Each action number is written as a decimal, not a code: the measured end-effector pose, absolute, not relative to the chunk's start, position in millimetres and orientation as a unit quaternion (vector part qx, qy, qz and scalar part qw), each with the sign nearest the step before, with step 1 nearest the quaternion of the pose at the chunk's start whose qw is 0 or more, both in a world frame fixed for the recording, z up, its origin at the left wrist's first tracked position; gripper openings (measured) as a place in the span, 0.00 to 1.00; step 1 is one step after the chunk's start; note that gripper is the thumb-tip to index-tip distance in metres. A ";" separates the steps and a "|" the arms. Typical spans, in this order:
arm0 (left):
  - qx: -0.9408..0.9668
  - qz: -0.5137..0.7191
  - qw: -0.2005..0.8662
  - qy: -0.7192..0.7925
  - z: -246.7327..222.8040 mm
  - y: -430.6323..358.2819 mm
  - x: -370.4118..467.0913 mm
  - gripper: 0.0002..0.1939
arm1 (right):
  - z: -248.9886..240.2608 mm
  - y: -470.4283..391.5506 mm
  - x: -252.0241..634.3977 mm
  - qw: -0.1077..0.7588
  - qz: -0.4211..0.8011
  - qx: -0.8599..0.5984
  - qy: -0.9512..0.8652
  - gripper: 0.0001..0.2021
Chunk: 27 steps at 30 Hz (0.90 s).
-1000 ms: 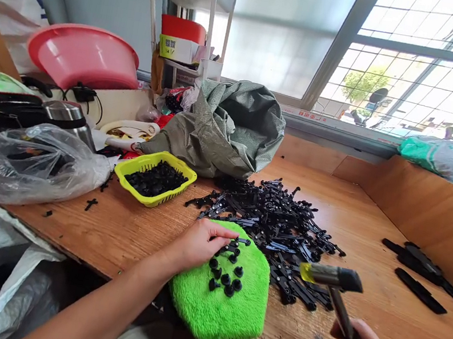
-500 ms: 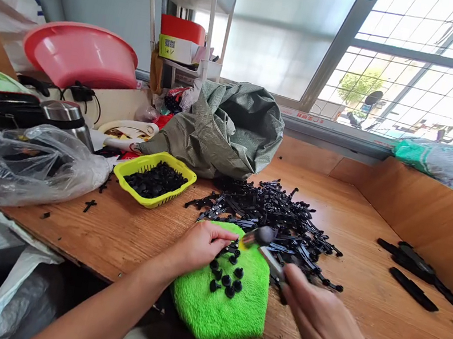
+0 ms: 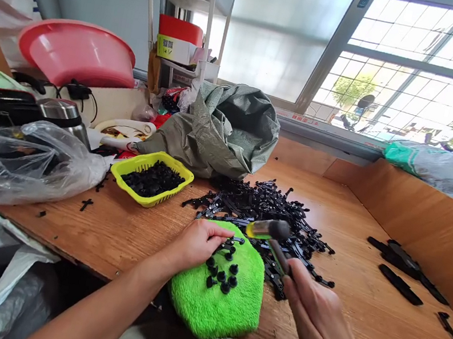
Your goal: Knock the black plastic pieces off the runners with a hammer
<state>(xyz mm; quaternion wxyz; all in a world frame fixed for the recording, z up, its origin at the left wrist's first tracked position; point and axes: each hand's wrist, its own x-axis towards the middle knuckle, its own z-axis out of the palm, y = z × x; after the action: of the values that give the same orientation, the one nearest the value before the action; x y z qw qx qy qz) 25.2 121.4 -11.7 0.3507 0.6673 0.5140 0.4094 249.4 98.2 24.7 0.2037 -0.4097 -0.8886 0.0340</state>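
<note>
Black part (image 3: pixel 236 240), partly hidden by left fingers (image 3: pixel 221 232), blurred hammer (image 3: pixel 269 230)

Cloth (image 3: pixel 220 313) at front edge of table (image 3: pixel 353 214), plug-shaped pieces (image 3: pixel 220 277) on top. Heap of strip-like parts (image 3: pixel 264 205) behind cloth. Basket (image 3: pixel 145 200) left of heap. Woven sack (image 3: pixel 214 138) behind heap. Plastic bag (image 3: pixel 27 165) left of basket. Mallet (image 3: pixel 262 229) right of left hand (image 3: pixel 198 246).
</note>
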 end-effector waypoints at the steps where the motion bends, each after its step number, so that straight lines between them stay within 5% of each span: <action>1: 0.672 0.407 0.349 0.511 -12.3 121.6 25.3 0.15 | 23.9 98.8 249.2 0.195 0.036 -0.407 -0.892 0.11; 14: 0.668 0.402 0.336 0.528 -11.3 120.2 25.4 0.15 | 17.1 103.5 250.3 0.228 0.052 -0.418 -0.878 0.14; 21: 0.505 0.535 0.510 0.446 -11.6 115.9 19.8 0.18 | 3.7 93.1 262.8 0.311 0.071 -0.425 -0.847 0.21; 27: 0.422 0.543 0.538 0.488 -0.4 107.9 13.5 0.21 | -4.9 76.9 278.7 0.364 0.091 -0.495 -0.784 0.23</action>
<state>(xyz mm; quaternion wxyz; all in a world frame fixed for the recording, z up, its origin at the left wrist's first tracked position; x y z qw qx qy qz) 13.5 107.9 -0.4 0.5378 0.4219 0.4876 0.5432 278.7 76.9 -4.9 0.3637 -0.4952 -0.7837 0.0911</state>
